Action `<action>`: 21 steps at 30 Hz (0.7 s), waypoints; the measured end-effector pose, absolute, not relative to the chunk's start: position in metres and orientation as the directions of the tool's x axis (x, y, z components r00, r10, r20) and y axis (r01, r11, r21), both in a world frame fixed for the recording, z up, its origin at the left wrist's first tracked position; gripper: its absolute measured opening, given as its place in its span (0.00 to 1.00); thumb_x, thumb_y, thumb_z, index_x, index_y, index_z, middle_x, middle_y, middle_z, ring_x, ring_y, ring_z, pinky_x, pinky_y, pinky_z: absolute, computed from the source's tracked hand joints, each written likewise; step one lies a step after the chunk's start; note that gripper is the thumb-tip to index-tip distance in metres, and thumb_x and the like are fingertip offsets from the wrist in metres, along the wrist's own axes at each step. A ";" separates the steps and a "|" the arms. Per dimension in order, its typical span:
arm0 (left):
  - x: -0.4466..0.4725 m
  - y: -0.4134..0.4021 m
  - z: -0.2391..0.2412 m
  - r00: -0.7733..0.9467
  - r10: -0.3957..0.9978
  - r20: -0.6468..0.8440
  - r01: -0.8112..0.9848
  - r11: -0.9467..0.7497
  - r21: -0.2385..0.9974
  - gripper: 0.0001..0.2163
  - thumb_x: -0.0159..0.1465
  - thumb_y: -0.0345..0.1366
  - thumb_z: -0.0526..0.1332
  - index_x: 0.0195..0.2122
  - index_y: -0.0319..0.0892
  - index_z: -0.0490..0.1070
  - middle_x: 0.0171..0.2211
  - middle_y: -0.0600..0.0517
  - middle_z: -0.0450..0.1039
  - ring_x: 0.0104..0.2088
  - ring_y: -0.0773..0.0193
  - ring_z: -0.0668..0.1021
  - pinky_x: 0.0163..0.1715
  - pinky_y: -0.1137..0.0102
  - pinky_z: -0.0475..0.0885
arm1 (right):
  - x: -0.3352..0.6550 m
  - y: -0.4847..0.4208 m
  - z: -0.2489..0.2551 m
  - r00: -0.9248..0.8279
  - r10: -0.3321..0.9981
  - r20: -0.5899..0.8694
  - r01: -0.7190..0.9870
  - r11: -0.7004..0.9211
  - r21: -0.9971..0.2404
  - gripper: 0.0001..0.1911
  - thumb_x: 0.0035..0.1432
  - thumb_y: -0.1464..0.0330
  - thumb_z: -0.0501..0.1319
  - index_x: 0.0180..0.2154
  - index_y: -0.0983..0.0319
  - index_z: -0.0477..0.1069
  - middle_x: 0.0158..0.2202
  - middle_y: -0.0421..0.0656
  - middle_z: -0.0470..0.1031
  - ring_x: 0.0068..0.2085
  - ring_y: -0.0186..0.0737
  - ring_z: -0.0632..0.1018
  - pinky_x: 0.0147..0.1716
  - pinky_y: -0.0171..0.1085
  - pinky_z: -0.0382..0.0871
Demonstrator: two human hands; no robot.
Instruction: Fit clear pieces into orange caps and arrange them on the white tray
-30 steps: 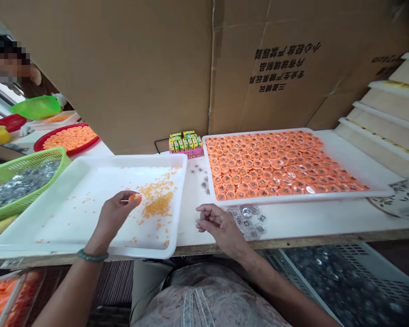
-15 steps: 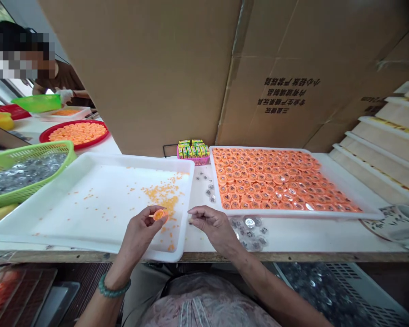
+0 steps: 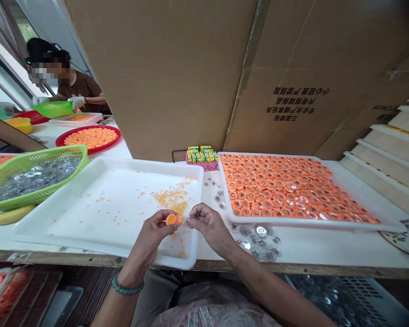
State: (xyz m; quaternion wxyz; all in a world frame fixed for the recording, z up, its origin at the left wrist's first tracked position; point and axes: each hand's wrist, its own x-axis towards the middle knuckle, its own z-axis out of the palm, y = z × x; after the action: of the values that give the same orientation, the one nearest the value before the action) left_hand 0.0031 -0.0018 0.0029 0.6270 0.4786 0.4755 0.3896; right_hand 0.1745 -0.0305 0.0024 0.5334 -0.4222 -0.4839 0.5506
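My left hand (image 3: 157, 229) is closed around a small round orange plastic case (image 3: 171, 220), its open side showing orange bits inside. Close to its right edge, my right hand (image 3: 207, 223) is in a pinch; whatever is between the fingertips is too small to make out. Both hands are over the right end of a white tray (image 3: 88, 245). Loose orange-yellow bits (image 3: 172, 197) are scattered in that tray, thickest behind my hands. Clear discs with dark prints (image 3: 261, 240) lie on the table right of my right hand.
A second white tray (image 3: 313, 225) on the right holds rows of orange cases. A pink box of small packets (image 3: 209, 166) stands behind. On the left are a green basket (image 3: 78, 175) of clear pieces, a banana (image 3: 12, 215) and a co-worker (image 3: 85, 88). Cardboard (image 3: 177, 81) walls the back.
My right hand has come closer to the orange case in my left hand. The whole view has shifted, so everything sits further right and slightly lower.
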 end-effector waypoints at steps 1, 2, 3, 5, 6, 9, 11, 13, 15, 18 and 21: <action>0.003 -0.002 0.003 0.244 0.944 -0.223 -0.045 0.241 0.970 0.13 0.45 0.35 0.69 0.33 0.41 0.73 0.32 0.52 0.74 0.32 0.65 0.72 0.31 0.73 0.66 | 0.174 -0.030 0.001 -0.056 0.997 0.058 -0.162 0.048 -0.986 0.06 0.50 0.67 0.63 0.31 0.61 0.67 0.29 0.37 0.67 0.32 0.32 0.70 0.35 0.33 0.65; 0.003 -0.002 0.002 0.244 0.945 -0.219 -0.055 0.238 0.970 0.13 0.46 0.35 0.69 0.33 0.41 0.73 0.33 0.52 0.74 0.32 0.65 0.72 0.30 0.74 0.66 | 0.174 -0.030 0.000 -0.041 0.997 0.061 -0.148 0.054 -0.988 0.06 0.50 0.68 0.63 0.32 0.61 0.68 0.29 0.37 0.68 0.33 0.32 0.69 0.35 0.33 0.65; 0.003 -0.002 0.002 0.242 0.946 -0.213 -0.062 0.235 0.970 0.13 0.46 0.35 0.69 0.33 0.41 0.73 0.33 0.52 0.73 0.32 0.65 0.71 0.30 0.74 0.65 | 0.174 -0.030 -0.001 -0.034 0.998 0.059 -0.142 0.054 -0.988 0.06 0.50 0.69 0.63 0.33 0.61 0.69 0.30 0.37 0.68 0.33 0.31 0.69 0.35 0.32 0.64; 0.004 -0.003 0.003 0.233 0.951 -0.202 -0.069 0.223 0.972 0.13 0.46 0.35 0.69 0.33 0.40 0.73 0.32 0.52 0.73 0.31 0.66 0.71 0.29 0.75 0.65 | 0.174 -0.030 -0.002 -0.035 0.998 0.050 -0.152 0.044 -0.987 0.10 0.50 0.70 0.63 0.37 0.60 0.71 0.30 0.37 0.69 0.33 0.31 0.69 0.35 0.32 0.64; 0.004 -0.003 0.003 0.226 0.954 -0.199 -0.070 0.220 0.973 0.13 0.46 0.35 0.70 0.33 0.40 0.73 0.32 0.53 0.73 0.31 0.67 0.71 0.29 0.75 0.65 | 0.174 -0.030 -0.002 -0.035 0.998 0.046 -0.160 0.040 -0.986 0.11 0.50 0.70 0.62 0.39 0.60 0.72 0.30 0.37 0.69 0.33 0.32 0.70 0.36 0.32 0.64; 0.004 -0.004 0.004 0.201 0.956 -0.214 -0.073 0.233 0.970 0.15 0.46 0.35 0.70 0.34 0.40 0.73 0.32 0.53 0.74 0.32 0.67 0.71 0.32 0.75 0.66 | 0.174 -0.029 -0.003 -0.028 0.999 0.036 -0.180 0.031 -0.983 0.08 0.49 0.70 0.63 0.36 0.60 0.73 0.30 0.38 0.71 0.34 0.33 0.71 0.37 0.34 0.64; 0.004 -0.004 0.003 0.194 0.952 -0.235 -0.074 0.253 0.965 0.16 0.46 0.35 0.71 0.36 0.40 0.73 0.34 0.52 0.74 0.34 0.66 0.72 0.35 0.74 0.66 | 0.175 -0.029 -0.004 -0.019 0.999 0.033 -0.192 0.029 -0.981 0.06 0.49 0.69 0.63 0.34 0.60 0.73 0.30 0.38 0.71 0.34 0.34 0.71 0.37 0.35 0.65; 0.004 -0.003 0.003 0.200 0.947 -0.252 -0.067 0.270 0.961 0.17 0.45 0.36 0.71 0.37 0.40 0.73 0.35 0.51 0.75 0.35 0.65 0.72 0.36 0.73 0.67 | 0.177 -0.029 -0.006 -0.003 0.999 0.046 -0.163 0.045 -0.986 0.06 0.51 0.68 0.63 0.33 0.60 0.72 0.31 0.38 0.72 0.35 0.34 0.72 0.39 0.36 0.65; 0.004 -0.003 0.002 0.217 0.942 -0.257 -0.051 0.274 0.960 0.18 0.46 0.36 0.71 0.38 0.39 0.73 0.36 0.50 0.75 0.36 0.64 0.73 0.38 0.72 0.67 | 0.179 -0.029 -0.006 0.020 0.998 0.061 -0.118 0.063 -0.991 0.05 0.52 0.67 0.62 0.33 0.60 0.71 0.32 0.39 0.72 0.37 0.35 0.72 0.41 0.36 0.65; 0.005 -0.003 0.002 0.245 0.934 -0.259 -0.032 0.274 0.961 0.18 0.46 0.36 0.71 0.38 0.39 0.73 0.37 0.49 0.76 0.38 0.62 0.73 0.40 0.71 0.67 | 0.181 -0.029 -0.007 0.029 0.998 0.052 -0.155 0.056 -0.986 0.06 0.51 0.67 0.63 0.34 0.60 0.71 0.32 0.39 0.72 0.36 0.36 0.73 0.41 0.37 0.66; 0.005 -0.003 0.003 0.265 0.931 -0.252 -0.020 0.267 0.963 0.17 0.47 0.36 0.70 0.38 0.39 0.73 0.37 0.48 0.76 0.38 0.62 0.73 0.40 0.70 0.67 | 0.181 -0.028 -0.007 0.015 0.999 0.035 -0.218 0.037 -0.975 0.10 0.49 0.68 0.64 0.36 0.60 0.72 0.31 0.39 0.72 0.36 0.35 0.73 0.40 0.36 0.66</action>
State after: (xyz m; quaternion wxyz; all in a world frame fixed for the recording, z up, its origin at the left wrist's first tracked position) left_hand 0.0049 -0.0031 0.0026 0.6366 0.4767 0.4777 0.3732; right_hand 0.1810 -0.0284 -0.0068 0.5637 -0.4358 -0.4482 0.5399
